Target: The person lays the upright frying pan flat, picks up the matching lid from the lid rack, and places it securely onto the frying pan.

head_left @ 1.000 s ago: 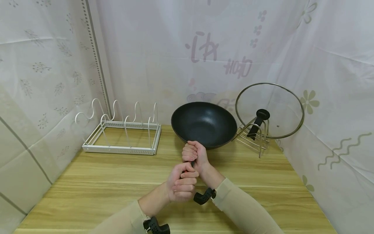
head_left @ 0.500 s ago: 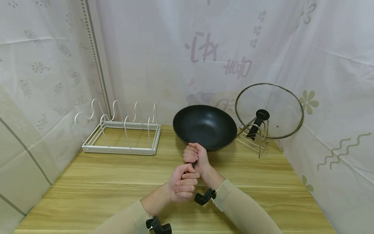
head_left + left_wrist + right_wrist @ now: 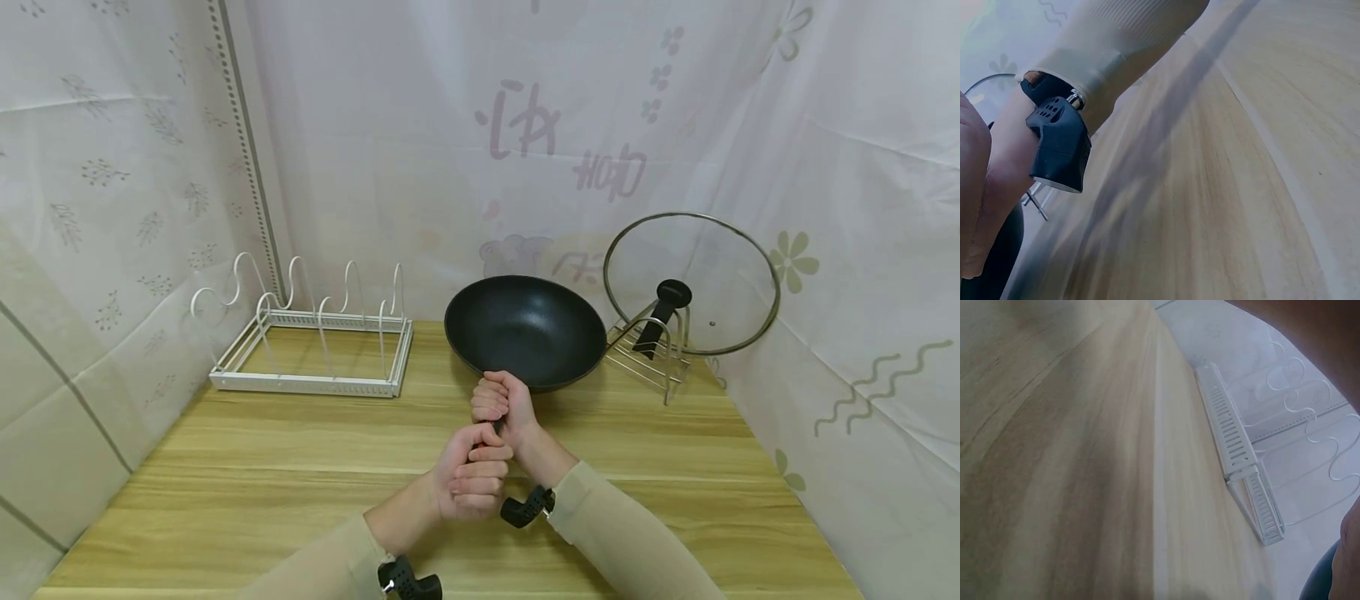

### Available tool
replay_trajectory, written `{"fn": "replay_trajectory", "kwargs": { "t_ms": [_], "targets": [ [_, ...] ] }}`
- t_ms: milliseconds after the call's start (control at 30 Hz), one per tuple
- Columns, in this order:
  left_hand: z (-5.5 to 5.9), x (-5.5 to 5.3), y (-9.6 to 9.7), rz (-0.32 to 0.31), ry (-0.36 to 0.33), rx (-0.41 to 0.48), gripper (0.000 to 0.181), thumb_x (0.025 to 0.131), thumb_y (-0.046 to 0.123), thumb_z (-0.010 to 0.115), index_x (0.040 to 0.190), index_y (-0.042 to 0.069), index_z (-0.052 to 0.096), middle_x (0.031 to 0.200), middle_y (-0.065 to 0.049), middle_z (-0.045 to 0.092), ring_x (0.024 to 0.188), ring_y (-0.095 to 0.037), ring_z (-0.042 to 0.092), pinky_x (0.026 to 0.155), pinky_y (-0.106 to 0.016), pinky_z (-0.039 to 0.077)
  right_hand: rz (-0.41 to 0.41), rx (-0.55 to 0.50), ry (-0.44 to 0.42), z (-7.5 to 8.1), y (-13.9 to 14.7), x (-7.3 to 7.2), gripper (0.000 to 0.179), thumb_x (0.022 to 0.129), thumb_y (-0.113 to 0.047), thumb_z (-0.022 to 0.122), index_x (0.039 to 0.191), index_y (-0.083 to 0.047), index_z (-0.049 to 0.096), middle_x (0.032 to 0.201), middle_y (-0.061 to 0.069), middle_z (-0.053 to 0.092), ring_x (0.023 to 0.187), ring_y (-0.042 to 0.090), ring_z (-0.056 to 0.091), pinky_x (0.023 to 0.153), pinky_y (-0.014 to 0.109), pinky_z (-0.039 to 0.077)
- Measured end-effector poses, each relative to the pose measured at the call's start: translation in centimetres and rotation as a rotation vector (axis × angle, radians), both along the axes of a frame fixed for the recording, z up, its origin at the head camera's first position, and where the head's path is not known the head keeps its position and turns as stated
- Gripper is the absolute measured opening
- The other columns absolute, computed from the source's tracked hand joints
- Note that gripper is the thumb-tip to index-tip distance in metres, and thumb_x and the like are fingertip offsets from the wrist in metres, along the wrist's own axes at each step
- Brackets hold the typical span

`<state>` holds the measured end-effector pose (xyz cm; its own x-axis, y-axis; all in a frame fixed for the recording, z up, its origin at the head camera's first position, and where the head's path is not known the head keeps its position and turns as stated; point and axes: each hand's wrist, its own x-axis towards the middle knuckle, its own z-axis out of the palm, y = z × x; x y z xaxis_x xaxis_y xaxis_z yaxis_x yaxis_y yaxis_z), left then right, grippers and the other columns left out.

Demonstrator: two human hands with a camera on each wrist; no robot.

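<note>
The left hand (image 3: 471, 475) is closest, fingers curled firmly round the handle (image 3: 497, 426) of the pan (image 3: 527, 327). Just beyond it the right hand (image 3: 508, 407) grips the same handle, fist tight against the pan's near rim. The pan tips its dark inside toward the person, over the table (image 3: 300, 475) — whether its base touches the wood cannot be told. To its left stands a white rack (image 3: 307, 384); to its right, a wire stand (image 3: 667, 379) holds a glass lid (image 3: 720, 275) upright. Behind hangs printed cloth (image 3: 405, 167).
</note>
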<state>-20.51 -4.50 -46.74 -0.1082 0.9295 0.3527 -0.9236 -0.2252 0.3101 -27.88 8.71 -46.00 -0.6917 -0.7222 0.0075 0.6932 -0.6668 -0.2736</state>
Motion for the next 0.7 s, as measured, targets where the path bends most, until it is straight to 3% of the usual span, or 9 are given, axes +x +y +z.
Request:
{"fn": "replay_trajectory", "kwargs": {
  "t_ms": [700],
  "targets": [
    [-0.87, 0.07, -0.11, 0.016, -0.024, -0.024, 0.041, 0.105, 0.025, 0.039, 0.067, 0.022, 0.025, 0.049, 0.009, 0.021, 0.036, -0.006, 0.025, 0.038, -0.018, 0.016, 0.012, 0.031, -0.029, -0.63, 0.1, 0.19, 0.051, 0.117, -0.026, 0.02, 0.065, -0.023, 0.02, 0.052, -0.009, 0.033, 0.042, 0.006, 0.034, 0.045, 0.02, 0.044]
  ]
}}
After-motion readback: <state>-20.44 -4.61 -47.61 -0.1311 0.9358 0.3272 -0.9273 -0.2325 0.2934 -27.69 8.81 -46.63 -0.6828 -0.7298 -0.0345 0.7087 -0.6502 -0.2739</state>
